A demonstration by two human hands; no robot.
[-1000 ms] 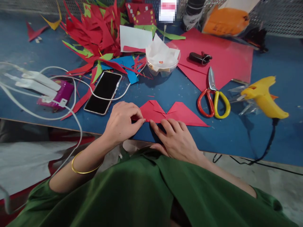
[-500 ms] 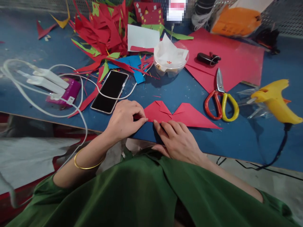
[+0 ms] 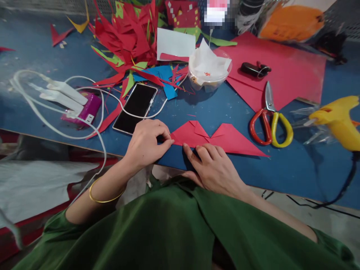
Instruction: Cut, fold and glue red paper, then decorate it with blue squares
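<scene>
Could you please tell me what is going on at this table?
A person is handling a folded red paper at the near edge of the blue table. The left hand pinches its left end, while the fingers of the right hand rest along its near edge. The paper lies with two raised peaks and a notch between them. Scissors and a yellow glue gun lie to the right, untouched; a phone and colored scraps lie beyond the left hand.

The folded red paper [image 3: 233, 140] along the table's [image 3: 225, 108] near edge looks matt; the scissors [image 3: 269, 99] have smooth metal blades and glossy handles, the glue gun [image 3: 339, 122] smooth plastic, the phone [image 3: 137, 100] a glossy screen.
</scene>
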